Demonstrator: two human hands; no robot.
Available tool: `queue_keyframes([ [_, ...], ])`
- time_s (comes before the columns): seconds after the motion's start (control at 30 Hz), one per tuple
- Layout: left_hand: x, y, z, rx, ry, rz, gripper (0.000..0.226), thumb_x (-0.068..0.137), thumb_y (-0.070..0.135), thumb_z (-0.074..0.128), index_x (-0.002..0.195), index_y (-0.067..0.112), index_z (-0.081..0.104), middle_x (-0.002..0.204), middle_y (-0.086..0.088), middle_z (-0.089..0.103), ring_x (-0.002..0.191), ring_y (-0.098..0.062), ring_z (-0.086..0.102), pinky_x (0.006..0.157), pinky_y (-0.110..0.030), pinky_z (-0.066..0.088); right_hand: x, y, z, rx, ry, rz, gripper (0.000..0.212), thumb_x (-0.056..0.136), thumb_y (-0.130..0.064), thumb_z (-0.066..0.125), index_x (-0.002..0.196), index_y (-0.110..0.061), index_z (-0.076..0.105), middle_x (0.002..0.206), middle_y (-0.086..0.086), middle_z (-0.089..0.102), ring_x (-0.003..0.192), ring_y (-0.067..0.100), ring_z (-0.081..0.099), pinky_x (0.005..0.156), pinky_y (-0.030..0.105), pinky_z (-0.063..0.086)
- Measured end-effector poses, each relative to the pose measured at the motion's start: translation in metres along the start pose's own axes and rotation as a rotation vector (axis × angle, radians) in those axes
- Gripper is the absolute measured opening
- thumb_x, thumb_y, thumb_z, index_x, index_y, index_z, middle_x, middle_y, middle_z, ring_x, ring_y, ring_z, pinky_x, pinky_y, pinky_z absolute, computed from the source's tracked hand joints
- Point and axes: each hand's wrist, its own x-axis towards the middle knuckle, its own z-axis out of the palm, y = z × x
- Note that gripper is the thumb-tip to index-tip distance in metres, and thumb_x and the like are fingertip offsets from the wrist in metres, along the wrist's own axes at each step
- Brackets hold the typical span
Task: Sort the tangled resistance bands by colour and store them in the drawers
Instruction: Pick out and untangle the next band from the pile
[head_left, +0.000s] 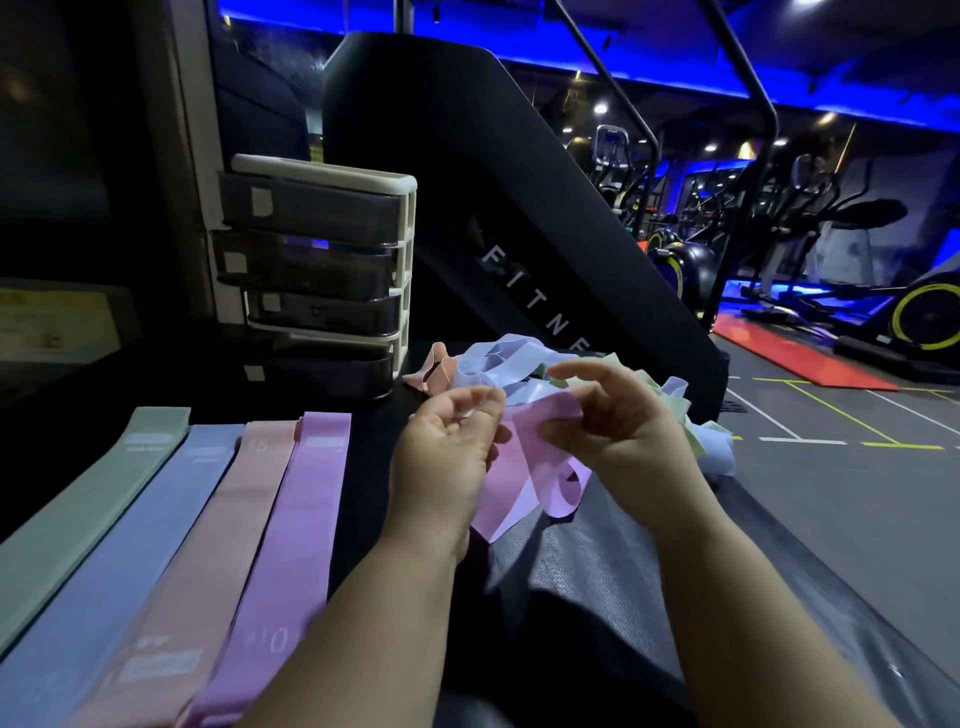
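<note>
A tangled heap of pastel resistance bands (519, 358) lies on the dark surface: blue, green, peach and pink loops mixed together. My left hand (447, 452) and my right hand (618, 426) both pinch a pink band (524, 467) that hangs twisted between them, just in front of the heap. To the left, flat bands lie side by side: green (98, 499), blue (140, 540), peach (218, 525) and purple (301, 525). A small white drawer unit (322, 270) with dark translucent drawers, all pushed in, stands behind them.
A large black exercise machine (467, 171) rises right behind the heap. The dark bench surface (597, 587) drops off on the right to a grey gym floor (841, 493) with painted lines. Exercise bikes stand far right.
</note>
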Motion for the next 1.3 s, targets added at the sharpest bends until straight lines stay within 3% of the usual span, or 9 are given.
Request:
queue_keyframes([
  [0.2, -0.005, 0.002, 0.001, 0.159, -0.154, 0.084, 0.043, 0.057, 0.064, 0.074, 0.09, 0.037, 0.075, 0.109, 0.004, 0.064, 0.1, -0.016, 0.062, 0.09, -0.038, 0.053, -0.001, 0.001, 0.004, -0.031, 0.079, -0.042, 0.04, 0.077, 0.019, 0.067, 0.101, -0.013, 0.067, 0.081, -0.002, 0.073, 0.079, 0.01, 0.069, 0.075, 0.021, 0.055],
  [0.3, -0.005, -0.001, 0.004, 0.118, -0.106, 0.132, 0.006, 0.078, 0.032, 0.079, 0.081, 0.036, 0.076, 0.091, 0.004, 0.066, 0.081, -0.012, 0.062, 0.076, -0.032, 0.053, -0.001, 0.004, 0.006, -0.069, 0.066, -0.062, 0.034, 0.074, 0.003, 0.076, 0.097, -0.021, 0.07, 0.085, 0.007, 0.073, 0.081, 0.021, 0.071, 0.079, 0.033, 0.058],
  [0.37, -0.004, 0.0, 0.003, 0.045, -0.085, 0.117, 0.015, 0.086, 0.018, 0.071, 0.078, 0.028, 0.077, 0.077, 0.008, 0.071, 0.073, -0.008, 0.065, 0.076, -0.034, 0.055, -0.002, 0.005, 0.006, -0.116, 0.068, -0.051, 0.033, 0.069, -0.015, 0.08, 0.097, -0.031, 0.071, 0.087, 0.014, 0.07, 0.078, 0.032, 0.066, 0.079, 0.042, 0.055],
  [0.5, -0.005, 0.004, 0.003, -0.021, -0.13, 0.127, 0.016, 0.092, 0.012, 0.062, 0.086, 0.02, 0.075, 0.079, 0.018, 0.073, 0.08, 0.006, 0.066, 0.084, -0.032, 0.053, -0.001, 0.002, -0.002, -0.147, 0.058, 0.047, 0.041, 0.068, -0.044, 0.076, 0.107, -0.033, 0.071, 0.096, 0.005, 0.055, 0.08, 0.012, 0.055, 0.076, 0.032, 0.05],
  [0.67, -0.008, 0.003, 0.008, -0.083, -0.173, 0.115, 0.015, 0.093, 0.011, 0.06, 0.094, 0.006, 0.073, 0.088, -0.006, 0.075, 0.083, -0.016, 0.07, 0.076, -0.032, 0.056, 0.0, -0.001, 0.002, -0.038, -0.011, 0.086, 0.019, 0.077, -0.022, 0.074, 0.094, -0.014, 0.071, 0.09, 0.016, 0.069, 0.083, 0.021, 0.063, 0.076, 0.035, 0.053],
  [0.83, -0.009, 0.001, 0.007, -0.038, -0.228, 0.152, 0.043, 0.085, 0.036, 0.062, 0.122, 0.014, 0.057, 0.077, 0.038, 0.064, 0.078, 0.014, 0.063, 0.084, -0.028, 0.053, 0.001, -0.008, 0.006, -0.03, 0.102, 0.013, 0.013, 0.083, -0.005, 0.073, 0.076, -0.01, 0.064, 0.065, -0.003, 0.062, 0.059, 0.007, 0.054, 0.054, 0.017, 0.044],
  [0.93, -0.007, -0.007, 0.007, -0.003, -0.348, 0.076, 0.055, 0.081, 0.048, 0.071, 0.118, 0.009, 0.059, 0.096, 0.003, 0.075, 0.088, -0.013, 0.069, 0.083, -0.035, 0.056, 0.003, -0.015, 0.006, 0.07, 0.198, -0.024, 0.015, 0.086, -0.004, 0.069, 0.078, -0.014, 0.061, 0.06, -0.007, 0.056, 0.05, 0.004, 0.045, 0.046, 0.016, 0.039],
  [1.03, -0.006, -0.017, 0.005, 0.191, -0.486, 0.055, 0.042, 0.074, 0.036, 0.078, 0.102, 0.006, 0.066, 0.087, -0.001, 0.073, 0.079, -0.013, 0.065, 0.075, -0.028, 0.053, 0.003, -0.022, 0.003, 0.129, 0.304, -0.007, 0.014, 0.087, -0.012, 0.068, 0.078, -0.018, 0.06, 0.058, -0.01, 0.054, 0.048, 0.003, 0.045, 0.044, 0.015, 0.038],
  [1.3, -0.014, -0.023, 0.012, 0.315, -0.589, -0.142, 0.021, 0.073, 0.011, 0.075, 0.093, 0.018, 0.072, 0.095, -0.004, 0.076, 0.094, -0.02, 0.07, 0.101, -0.046, 0.049, 0.01, -0.025, -0.015, 0.346, 0.504, 0.041, 0.019, 0.098, -0.009, 0.052, 0.081, -0.015, 0.055, 0.055, -0.006, 0.052, 0.047, 0.006, 0.046, 0.047, 0.017, 0.038],
])
